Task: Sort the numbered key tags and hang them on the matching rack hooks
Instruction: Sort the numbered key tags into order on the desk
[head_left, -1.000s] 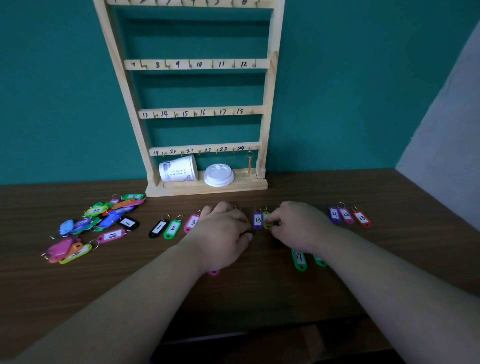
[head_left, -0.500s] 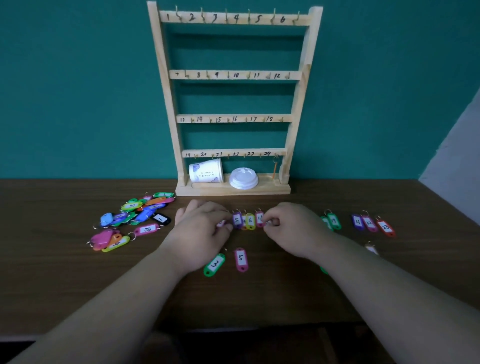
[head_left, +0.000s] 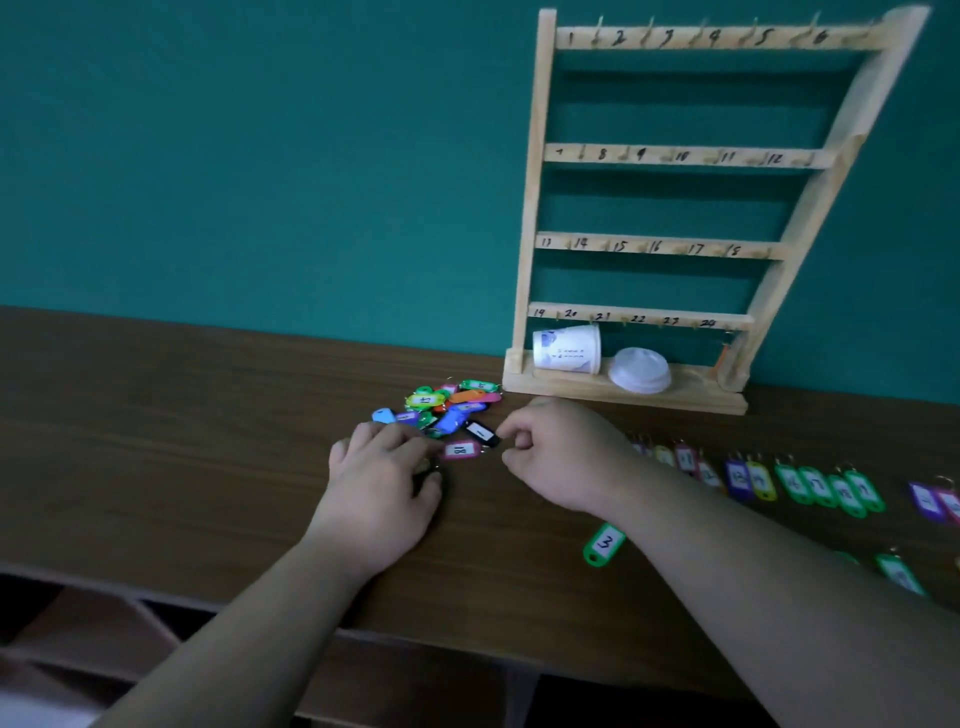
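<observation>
A wooden rack (head_left: 524, 208) with numbered hooks stands against the teal wall. A heap of coloured key tags (head_left: 447, 402) lies left of its base. My right hand (head_left: 561, 452) has curled fingers, and its index finger and thumb pinch the end of a black tag (head_left: 480, 432). My left hand (head_left: 384, 478) lies curled on the table beside a pink tag marked 18 (head_left: 460, 450), with a key ring at its fingertips. Whatever is under it is hidden. A row of sorted tags (head_left: 810, 486) runs off to the right. A green tag marked 3 (head_left: 603, 543) lies under my right forearm.
A paper cup (head_left: 566, 349) lies on its side on the rack's base, next to a white lid (head_left: 639, 370). An orange tag (head_left: 722, 358) hangs at hook 24. The table's front edge (head_left: 467, 644) runs below my arms, with open shelves underneath.
Both hands left the sorted row and moved left to the heap of tags. My view swung left, so the rack now sits at the right.
</observation>
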